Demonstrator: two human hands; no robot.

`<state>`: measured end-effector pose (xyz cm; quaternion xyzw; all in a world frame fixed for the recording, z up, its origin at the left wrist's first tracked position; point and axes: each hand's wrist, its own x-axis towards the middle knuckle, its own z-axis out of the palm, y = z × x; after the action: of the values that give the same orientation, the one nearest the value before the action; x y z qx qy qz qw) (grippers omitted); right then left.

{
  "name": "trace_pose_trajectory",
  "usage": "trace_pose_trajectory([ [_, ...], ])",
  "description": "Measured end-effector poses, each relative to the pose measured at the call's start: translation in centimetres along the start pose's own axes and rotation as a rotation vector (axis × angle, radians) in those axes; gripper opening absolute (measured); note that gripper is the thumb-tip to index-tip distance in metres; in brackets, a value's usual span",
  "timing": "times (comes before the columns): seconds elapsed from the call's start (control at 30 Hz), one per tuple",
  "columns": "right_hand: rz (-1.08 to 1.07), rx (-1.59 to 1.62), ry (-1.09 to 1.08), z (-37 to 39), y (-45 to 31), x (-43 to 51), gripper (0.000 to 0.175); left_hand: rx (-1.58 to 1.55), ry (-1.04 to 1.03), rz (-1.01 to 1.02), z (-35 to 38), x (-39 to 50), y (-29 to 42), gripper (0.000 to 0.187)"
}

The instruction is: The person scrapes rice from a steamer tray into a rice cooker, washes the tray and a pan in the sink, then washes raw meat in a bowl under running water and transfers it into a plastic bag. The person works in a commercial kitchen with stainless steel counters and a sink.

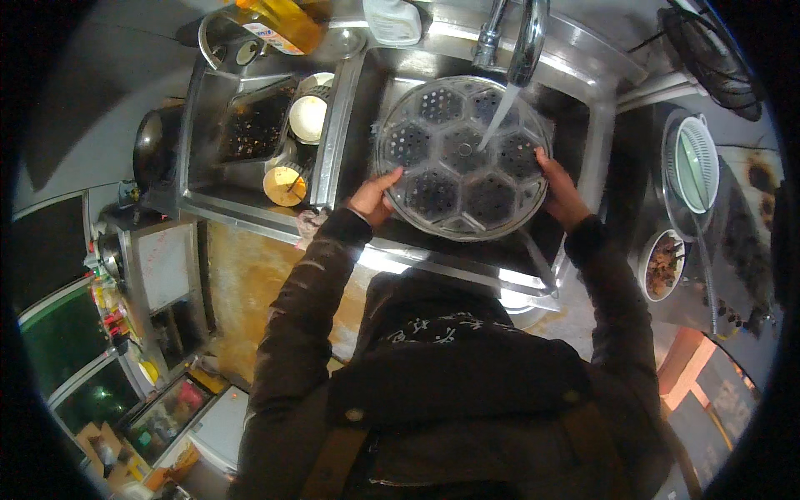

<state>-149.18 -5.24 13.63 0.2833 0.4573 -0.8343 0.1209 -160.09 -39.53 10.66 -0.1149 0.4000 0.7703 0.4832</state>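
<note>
Over the right basin of a steel sink [350, 119], a large round clear tray [462, 181] with hexagonal sections is held level between both hands. My left hand [375, 199] grips its left rim, the thumb on top. My right hand [560, 190] grips the right rim, thumb also on top; the fingers under the tray are hidden. Water runs from a chrome faucet [522, 62] onto the tray near its middle. Dark holes show within several sections; whether they belong to the tray or something under it, I cannot tell.
The left basin holds a dark pan [250, 128] with food bits, a white bowl [308, 119] and a yellowish bowl [284, 185]. Behind stand a bottle of orange liquid [290, 25] and a white jug [392, 22]. At right are a green-and-white colander [695, 165] and a bowl of food [662, 265].
</note>
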Motion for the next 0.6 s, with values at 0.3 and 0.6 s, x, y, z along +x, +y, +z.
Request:
trace_pose_trajectory([
  [0.3,-0.885,-1.083,0.216,6.3,1.0,1.1,0.042,0.049,0.005,0.047,5.6,-5.6,0.6,0.038],
  [0.6,-0.702,-1.416,0.567,8.2,0.1,6.8,0.023,0.196,-0.009,0.033,7.5,-7.8,-0.5,0.034],
])
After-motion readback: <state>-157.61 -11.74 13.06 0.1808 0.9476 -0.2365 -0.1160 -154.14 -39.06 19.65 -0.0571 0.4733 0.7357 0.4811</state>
